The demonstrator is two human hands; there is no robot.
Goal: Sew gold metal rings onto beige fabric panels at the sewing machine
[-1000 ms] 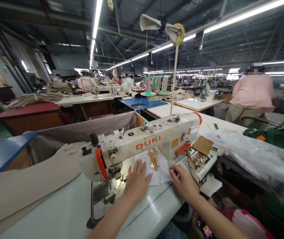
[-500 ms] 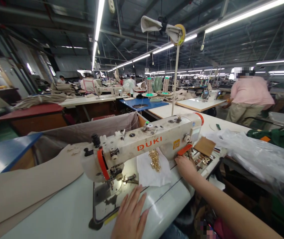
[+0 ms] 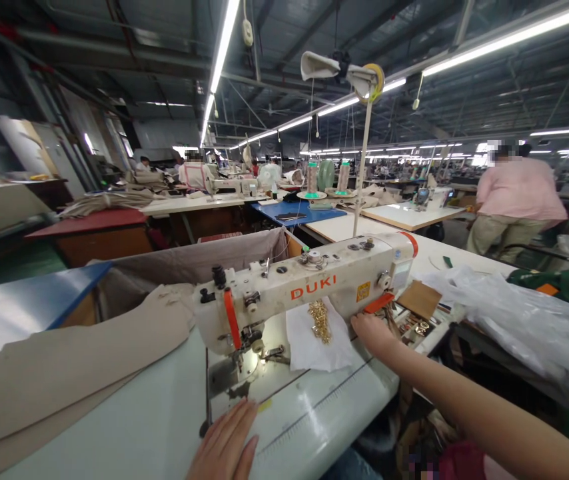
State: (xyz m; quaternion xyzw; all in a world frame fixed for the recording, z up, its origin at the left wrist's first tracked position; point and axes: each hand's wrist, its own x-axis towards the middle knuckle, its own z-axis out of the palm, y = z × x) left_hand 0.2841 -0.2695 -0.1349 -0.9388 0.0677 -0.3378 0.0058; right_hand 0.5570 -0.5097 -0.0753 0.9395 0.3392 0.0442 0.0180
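A white sewing machine [image 3: 309, 290] marked DUKI stands on the pale table. On its bed, under the arm, a white cloth [image 3: 299, 340] carries a heap of small gold-coloured metal pieces [image 3: 320, 323]. My left hand [image 3: 227, 437] lies flat on the bed's front edge, fingers stretched out, near the needle plate and holding nothing. My right hand [image 3: 375, 333] is at the machine's right end, beside the cloth and below the orange lever [image 3: 379, 304]. Its fingers are curled in, and anything between them is hidden.
Beige fabric pieces [image 3: 84, 340] lie on the table at left. Right of the machine are a brown card [image 3: 419, 298], a tray of small parts [image 3: 422, 327] and clear plastic sheeting [image 3: 514, 307]. A thread stand [image 3: 363, 167] rises behind. A person in pink [image 3: 519, 190] stands at far right.
The view has turned a little left. My left hand has slid left and nearer to me, away from the white cloth. My right hand has shifted slightly left toward the cloth.
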